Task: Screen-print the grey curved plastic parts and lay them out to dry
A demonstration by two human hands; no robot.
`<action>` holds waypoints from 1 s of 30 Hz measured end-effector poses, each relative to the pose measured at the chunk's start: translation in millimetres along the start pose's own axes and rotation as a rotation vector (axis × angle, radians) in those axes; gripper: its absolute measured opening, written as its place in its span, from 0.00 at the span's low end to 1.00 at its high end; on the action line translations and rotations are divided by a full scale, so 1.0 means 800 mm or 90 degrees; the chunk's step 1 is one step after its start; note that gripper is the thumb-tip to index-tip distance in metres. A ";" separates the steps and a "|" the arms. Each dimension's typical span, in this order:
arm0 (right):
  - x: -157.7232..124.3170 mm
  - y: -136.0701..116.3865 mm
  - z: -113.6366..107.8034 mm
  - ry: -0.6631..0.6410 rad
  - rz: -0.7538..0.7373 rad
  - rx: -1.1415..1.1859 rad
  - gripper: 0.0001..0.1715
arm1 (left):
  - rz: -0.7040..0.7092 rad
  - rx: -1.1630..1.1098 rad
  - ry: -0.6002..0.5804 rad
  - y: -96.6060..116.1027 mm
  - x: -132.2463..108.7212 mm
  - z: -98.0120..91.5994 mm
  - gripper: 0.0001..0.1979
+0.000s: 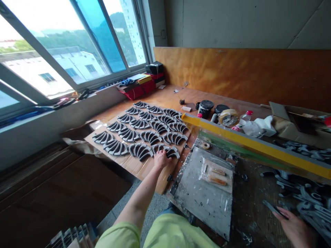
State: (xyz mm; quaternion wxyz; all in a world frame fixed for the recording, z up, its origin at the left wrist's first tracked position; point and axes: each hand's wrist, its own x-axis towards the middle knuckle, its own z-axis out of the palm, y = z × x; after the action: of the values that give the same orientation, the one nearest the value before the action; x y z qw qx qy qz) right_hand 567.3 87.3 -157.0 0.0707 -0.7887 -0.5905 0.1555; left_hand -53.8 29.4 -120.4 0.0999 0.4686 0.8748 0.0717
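Observation:
Rows of curved grey-and-black handle-like pieces (147, 137) lie fanned in groups on a flat cardboard sheet (134, 166). My left hand (161, 159) reaches to the nearest row, its fingers curled down onto a curved piece there; the fingertips are partly hidden. At the lower right, my right hand (294, 222) grips one grey-and-black handle-like piece (274, 209) between thumb and fingers, just above the dark bench. Beside that hand is a loose pile of similar pieces (307, 193).
A grey board (204, 203) with a small pad (217, 175) lies between my hands. Behind it runs a yellow-edged bar (253, 143). Farther back stand black tubs (206, 108), a tape roll (229, 117), a bottle (247, 117) and a cardboard box (292, 124). Windows line the left.

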 end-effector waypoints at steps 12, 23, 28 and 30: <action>-0.109 -0.209 -0.027 0.066 -0.258 0.363 0.23 | -0.004 -0.054 0.108 0.021 -0.022 0.016 0.30; -0.142 -0.323 0.006 0.049 -0.566 -0.033 0.21 | 0.245 -0.651 0.216 0.131 -0.021 -0.186 0.18; -0.151 -0.349 0.009 0.013 -0.608 -0.067 0.29 | 0.283 -0.792 0.157 0.176 -0.032 -0.245 0.25; -0.150 -0.356 0.016 -0.041 -0.628 -0.071 0.34 | 0.267 -0.793 0.128 0.177 -0.038 -0.248 0.28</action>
State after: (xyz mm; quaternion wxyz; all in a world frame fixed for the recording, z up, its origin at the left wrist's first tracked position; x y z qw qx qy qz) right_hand 273.7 54.9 -65.7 0.0751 -0.4126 -0.9027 0.0958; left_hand 29.0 76.0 106.2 0.2536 0.4748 0.5653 0.6251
